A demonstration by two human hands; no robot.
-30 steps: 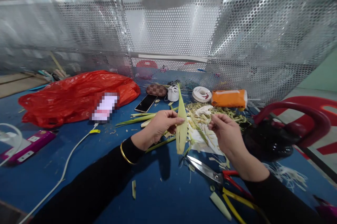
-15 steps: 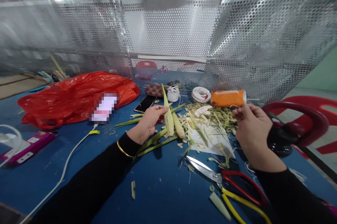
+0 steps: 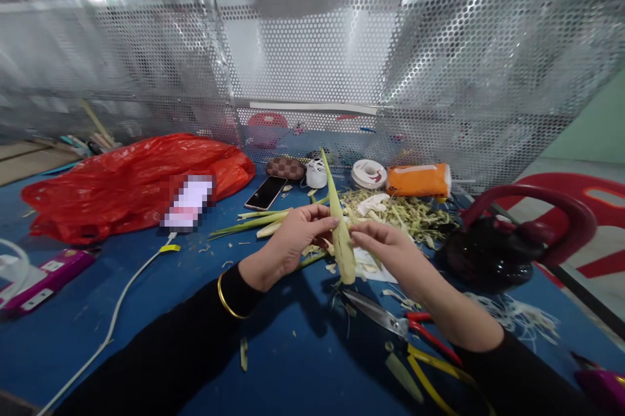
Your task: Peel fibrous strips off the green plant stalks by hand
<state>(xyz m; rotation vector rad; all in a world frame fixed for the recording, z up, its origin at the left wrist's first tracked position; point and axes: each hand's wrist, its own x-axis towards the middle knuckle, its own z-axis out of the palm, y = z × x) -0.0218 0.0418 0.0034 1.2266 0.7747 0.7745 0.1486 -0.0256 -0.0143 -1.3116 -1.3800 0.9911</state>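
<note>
While open surface (image 3: pixel 161 286) lies between the white cable (image 3: pixel 116 315) and left sleeve (image 3: pixel 176 351), the left hand (image 3: pixel 300 235) pinches a green shoot (image 3: pixel 344 250), tilted above the surface; the right hand's (image 3: pixel 385 243) grip at its edge I cannot tell, and the scissors' (image 3: pixel 378 316) handles run under the right sleeve (image 3: pixel 508 364).

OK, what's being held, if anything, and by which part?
The left hand pinches a long, pale-green, tapering plant shoot around its middle. Whether the right hand, at the shoot's edge, grips it is unclear.
</note>
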